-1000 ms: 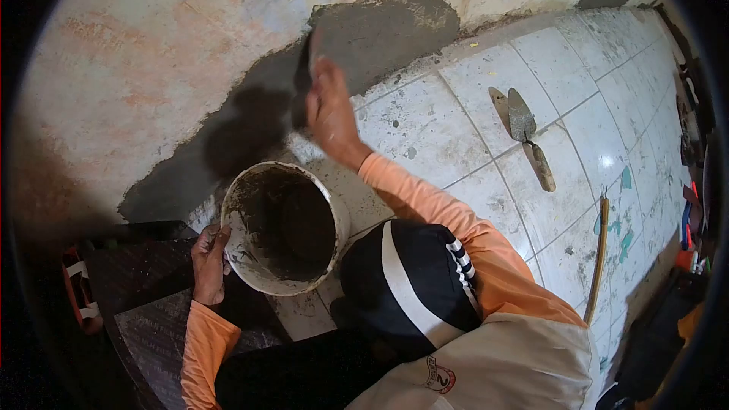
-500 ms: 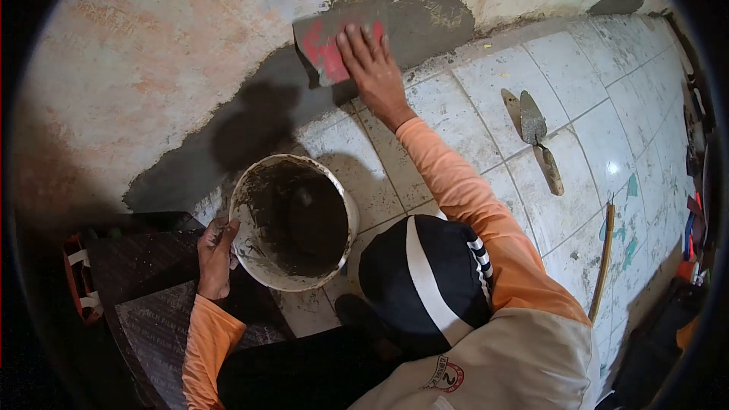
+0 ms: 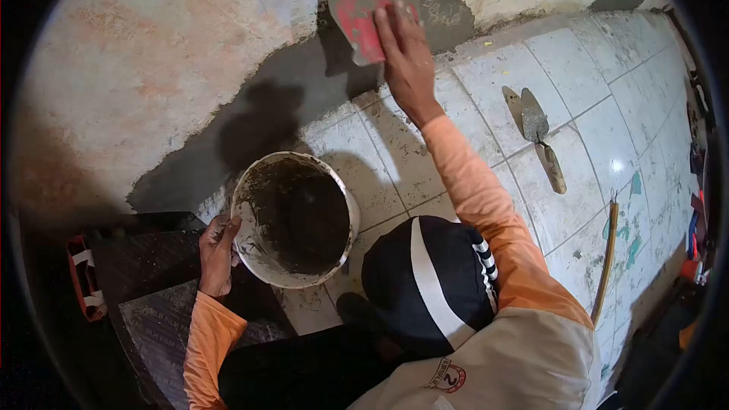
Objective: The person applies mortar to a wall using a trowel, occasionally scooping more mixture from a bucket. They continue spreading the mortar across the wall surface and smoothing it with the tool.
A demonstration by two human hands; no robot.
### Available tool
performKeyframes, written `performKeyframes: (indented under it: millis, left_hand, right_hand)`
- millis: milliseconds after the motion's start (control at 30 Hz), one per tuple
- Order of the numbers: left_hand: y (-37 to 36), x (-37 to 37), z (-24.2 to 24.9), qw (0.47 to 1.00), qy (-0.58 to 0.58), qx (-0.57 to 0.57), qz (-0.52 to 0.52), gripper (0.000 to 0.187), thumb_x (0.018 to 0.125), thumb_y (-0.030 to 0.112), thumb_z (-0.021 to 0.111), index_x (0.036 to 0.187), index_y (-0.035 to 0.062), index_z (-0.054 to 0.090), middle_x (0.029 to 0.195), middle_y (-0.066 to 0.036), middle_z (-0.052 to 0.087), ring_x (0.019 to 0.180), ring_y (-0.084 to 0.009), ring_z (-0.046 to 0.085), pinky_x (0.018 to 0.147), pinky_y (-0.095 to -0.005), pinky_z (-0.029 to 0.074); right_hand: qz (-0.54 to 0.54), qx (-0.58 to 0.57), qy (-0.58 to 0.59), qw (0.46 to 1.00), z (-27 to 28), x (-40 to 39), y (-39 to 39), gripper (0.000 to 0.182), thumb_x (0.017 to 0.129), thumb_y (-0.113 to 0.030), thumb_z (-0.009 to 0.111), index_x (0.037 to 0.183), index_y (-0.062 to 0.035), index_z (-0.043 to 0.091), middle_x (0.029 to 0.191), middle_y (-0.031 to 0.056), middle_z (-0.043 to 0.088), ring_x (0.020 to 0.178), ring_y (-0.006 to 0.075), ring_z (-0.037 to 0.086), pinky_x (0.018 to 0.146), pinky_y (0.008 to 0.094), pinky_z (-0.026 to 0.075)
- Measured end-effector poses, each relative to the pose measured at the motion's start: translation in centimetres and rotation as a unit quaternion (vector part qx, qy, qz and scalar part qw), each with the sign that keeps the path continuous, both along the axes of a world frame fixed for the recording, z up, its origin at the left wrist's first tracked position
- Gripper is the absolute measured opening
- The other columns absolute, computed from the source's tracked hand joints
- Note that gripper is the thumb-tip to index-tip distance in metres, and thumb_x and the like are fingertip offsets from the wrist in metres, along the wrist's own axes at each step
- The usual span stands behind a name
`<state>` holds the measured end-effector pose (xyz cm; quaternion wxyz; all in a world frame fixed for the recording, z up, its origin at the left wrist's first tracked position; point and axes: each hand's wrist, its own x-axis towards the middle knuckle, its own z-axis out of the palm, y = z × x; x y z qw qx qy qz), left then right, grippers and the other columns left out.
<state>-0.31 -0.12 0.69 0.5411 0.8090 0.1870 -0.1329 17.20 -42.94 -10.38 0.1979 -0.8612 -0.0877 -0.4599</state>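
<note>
**One float, one bucket, one trowel**

Pressing flat against the wall, the right hand (image 3: 408, 57) has its fingers spread over the back of a single red float (image 3: 363, 19), which lies on the upper edge of the dark wet mortar patch (image 3: 296, 91). The left hand (image 3: 216, 254) curls over the near rim of one mortar-smeared bucket (image 3: 295, 220), fingers on the rim; how tightly it grips cannot be told. The bucket stands on the white tiled floor (image 3: 562, 212), just below the patch.

Counted, one pointed trowel (image 3: 541, 137) lies alone on the tiles, well apart from both hands. One yellowish rod (image 3: 604, 258) lies farther right; what it is stays unclear.

Both orange sleeves show, and a black cap with white stripes (image 3: 429, 281) covers the head and hides part of the right arm. The float's lower edge is hidden behind the hand. Red-and-white gear (image 3: 82, 277) at the left edge and clutter at the right rim are cut off by the dark lens border and too dim to name.
</note>
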Motion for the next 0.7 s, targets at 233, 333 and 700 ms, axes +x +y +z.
performKeyframes:
  millis: [233, 333, 700]
  left_hand:
    - [-0.9, 0.1, 0.4, 1.0, -0.007, 0.005, 0.009, 0.02, 0.106, 0.024, 0.069, 0.115, 0.0065, 0.07, 0.078, 0.007, 0.06, 0.053, -0.0002, 0.043, 0.046, -0.0209, 0.031]
    - [-0.2, 0.2, 0.1, 1.0, -0.005, 0.015, 0.006, 0.02, 0.106, 0.024, 0.069, 0.115, 0.0068, 0.071, 0.078, 0.007, 0.06, 0.054, -0.0001, 0.043, 0.046, -0.0206, 0.031]
    - [-0.5, 0.6, -0.4, 1.0, -0.024, 0.0, 0.015, 0.017, 0.106, 0.024, 0.069, 0.112, 0.0077, 0.071, 0.079, 0.007, 0.061, 0.056, 0.0002, 0.044, 0.046, -0.0201, 0.03]
  right_hand:
    - [0.112, 0.03, 0.183, 0.976, -7.8, -4.5, 5.0, 0.074, 0.093, 0.002, 0.056, 0.164, -0.0082, 0.037, 0.171, 0.019, 0.033, 0.153, 0.0415, 0.039, 0.124, 0.0518, 0.035]
    - [0.09, 0.196, 0.156, 0.964, -7.4, -4.7, 2.5, 0.068, 0.095, 0.003, 0.054, 0.161, -0.0034, 0.038, 0.166, 0.0226, 0.037, 0.147, 0.044, 0.044, 0.12, 0.0465, 0.041]
    - [0.111, 0.272, 0.005, 0.956, -1.2, -0.7, 10.1, 0.063, 0.096, -0.002, 0.057, 0.157, -0.0034, 0.043, 0.153, 0.0268, 0.051, 0.135, 0.0477, 0.055, 0.109, 0.0458, 0.05]
